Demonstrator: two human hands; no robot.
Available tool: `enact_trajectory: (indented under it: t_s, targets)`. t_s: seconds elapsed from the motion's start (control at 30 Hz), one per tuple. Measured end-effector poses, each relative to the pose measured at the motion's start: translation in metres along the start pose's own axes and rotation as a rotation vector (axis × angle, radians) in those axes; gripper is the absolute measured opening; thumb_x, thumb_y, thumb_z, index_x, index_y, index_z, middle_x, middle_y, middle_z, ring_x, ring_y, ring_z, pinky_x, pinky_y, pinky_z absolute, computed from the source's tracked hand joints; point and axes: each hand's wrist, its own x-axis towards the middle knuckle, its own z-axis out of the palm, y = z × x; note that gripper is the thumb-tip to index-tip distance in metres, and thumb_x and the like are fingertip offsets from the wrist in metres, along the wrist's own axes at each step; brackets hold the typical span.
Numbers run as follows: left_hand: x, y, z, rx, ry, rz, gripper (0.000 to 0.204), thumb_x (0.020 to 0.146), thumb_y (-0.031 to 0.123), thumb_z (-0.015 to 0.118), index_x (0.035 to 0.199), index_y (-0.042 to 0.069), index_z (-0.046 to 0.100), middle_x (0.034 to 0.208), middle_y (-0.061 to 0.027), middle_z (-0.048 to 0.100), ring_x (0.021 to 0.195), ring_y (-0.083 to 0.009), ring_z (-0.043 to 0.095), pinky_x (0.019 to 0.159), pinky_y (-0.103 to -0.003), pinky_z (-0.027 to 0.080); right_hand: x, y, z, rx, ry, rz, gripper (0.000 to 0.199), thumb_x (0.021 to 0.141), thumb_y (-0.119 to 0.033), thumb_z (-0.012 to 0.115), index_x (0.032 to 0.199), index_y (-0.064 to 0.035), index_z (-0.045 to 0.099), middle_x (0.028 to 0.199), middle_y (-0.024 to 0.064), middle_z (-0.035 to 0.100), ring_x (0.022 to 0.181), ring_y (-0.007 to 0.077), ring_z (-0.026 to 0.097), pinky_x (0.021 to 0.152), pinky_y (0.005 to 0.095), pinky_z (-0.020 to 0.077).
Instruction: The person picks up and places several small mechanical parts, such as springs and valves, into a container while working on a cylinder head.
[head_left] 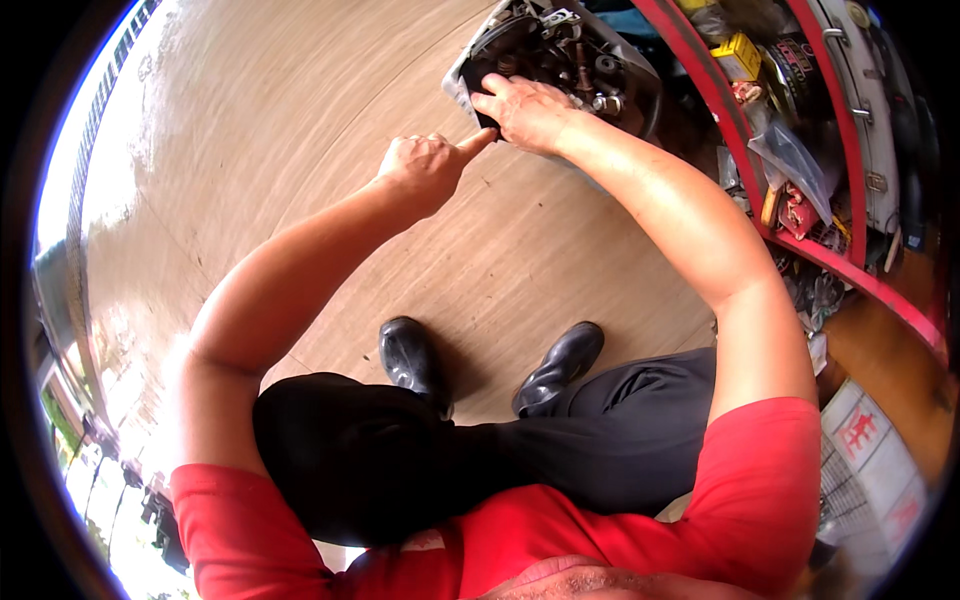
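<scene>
At the top of the head view, a pale grey bin (452, 88) holds a jumble of dark and shiny metal parts (585, 65). My right hand (530, 115) lies over the bin's near left corner, its fingers spread across a black flat piece (483, 118). From the left, my left hand (422, 168) meets the lower end of that piece. One of its digits stretches out to the piece while the other fingers are curled in. What kind of thing the black piece is cannot be made out, and its far end merges with the dark inside of the bin.
To the right stands a red metal rack (740, 150) with a yellow box (737, 58), a clear plastic bag (795, 160) and other small items. Below it sits a brown surface (890, 360). My black boots (408, 352) rest on the light brown floor (300, 130).
</scene>
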Motion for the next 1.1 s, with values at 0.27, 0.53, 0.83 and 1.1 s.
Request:
enact_trajectory:
  t_s: [0.27,0.53,0.83,1.1]
  targets:
    - [0.000,-0.003,0.005,-0.038,0.073,0.002,0.085,0.087,0.000,0.053,0.158,0.029,0.016,0.089,-0.0153,0.068,0.079,-0.0287,0.069,0.067,-0.041,0.055,-0.018,-0.002,-0.007,-0.221,0.046,0.024,0.022,0.091,-0.015,0.054,0.113,-0.0136,0.059,0.110,0.0144,0.056,0.099,0.0323,0.062,0.083,0.0420,0.0551]
    - [0.001,-0.002,0.008,-0.037,0.088,0.006,0.085,0.087,-0.001,0.054,0.158,0.028,0.017,0.088,-0.0164,0.067,0.079,-0.0296,0.069,0.068,-0.042,0.055,-0.003,0.004,-0.004,-0.035,0.127,-0.051,0.023,0.094,-0.018,0.050,0.113,-0.0093,0.061,0.120,0.0172,0.057,0.106,0.0335,0.063,0.090,0.0443,0.0533]
    - [0.002,-0.002,0.008,0.047,0.069,-0.012,0.085,0.090,0.004,0.054,0.159,0.030,0.012,0.095,-0.0155,0.068,0.080,-0.0272,0.070,0.068,-0.039,0.054,0.005,-0.008,-0.022,-0.239,-0.221,0.023,0.027,0.089,-0.018,0.061,0.110,-0.0047,0.072,0.123,0.0106,0.060,0.117,0.0293,0.058,0.091,0.0394,0.0536]
    - [0.002,-0.001,0.010,-0.010,0.076,-0.006,0.086,0.088,-0.001,0.052,0.158,0.031,0.015,0.093,-0.0177,0.066,0.079,-0.0302,0.068,0.070,-0.043,0.054,-0.043,0.011,-0.025,-0.291,-0.049,-0.075,0.020,0.086,-0.014,0.057,0.100,-0.0097,0.070,0.117,0.0035,0.057,0.116,0.0228,0.052,0.095,0.0427,0.0442]
